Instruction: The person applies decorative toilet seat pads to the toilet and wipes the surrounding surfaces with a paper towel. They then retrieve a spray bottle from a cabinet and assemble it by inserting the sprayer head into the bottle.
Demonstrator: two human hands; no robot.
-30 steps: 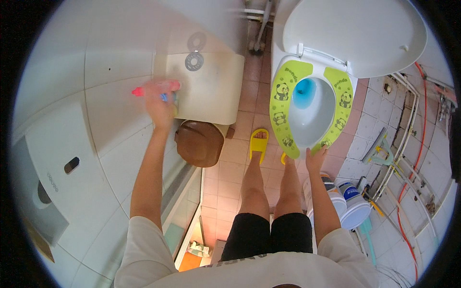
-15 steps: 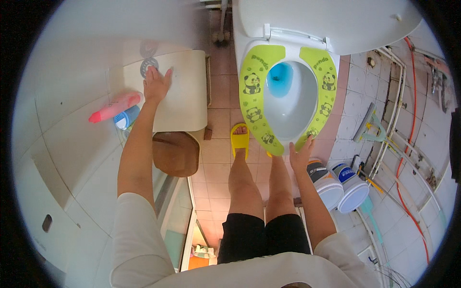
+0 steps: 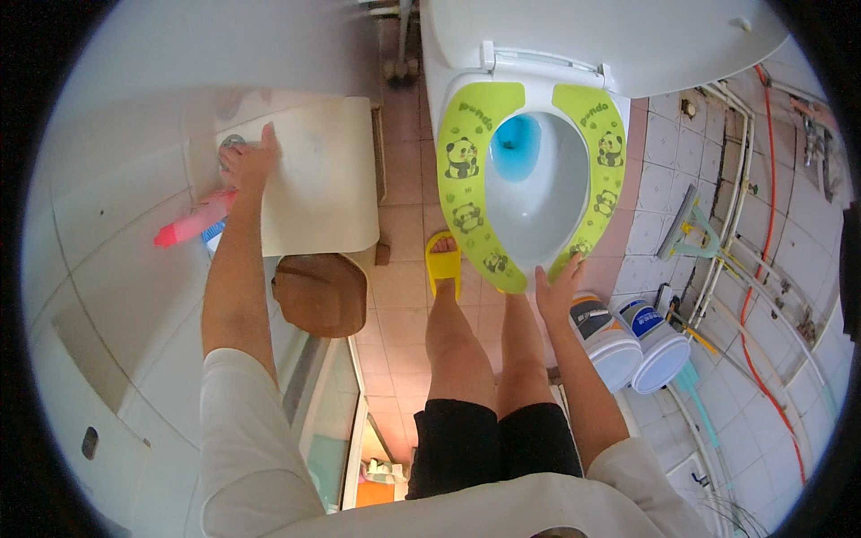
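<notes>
On the left, my left hand (image 3: 248, 164) is over a cream-white flat top, its fingers bent on a grey slotted disc (image 3: 233, 141) and partly hiding it. The thumb stands apart, pointing away from me. A pink bottle (image 3: 193, 221) lies beside that wrist, with a blue item partly covered by the forearm. My right hand (image 3: 560, 289) is at the front of the toilet, fingers stretched and thumb spread, fingertips touching the front end of the green panda-print seat pad (image 3: 464, 202). The pad lies in two halves on the toilet seat around the bowl (image 3: 538, 220) with blue water.
The raised toilet lid (image 3: 619, 36) leans back. Two paint-type buckets (image 3: 655, 354) lie by the right wall. A squeegee (image 3: 691, 229), white pipes and a red hose (image 3: 749, 314) run along that wall. A brown lidded bin (image 3: 321, 296) stands left of my yellow slippers (image 3: 443, 264).
My left hand has shifted left across the cream-white top, its fingers now more bent, and the grey disc has moved left with it. My right hand stays at the seat front.
</notes>
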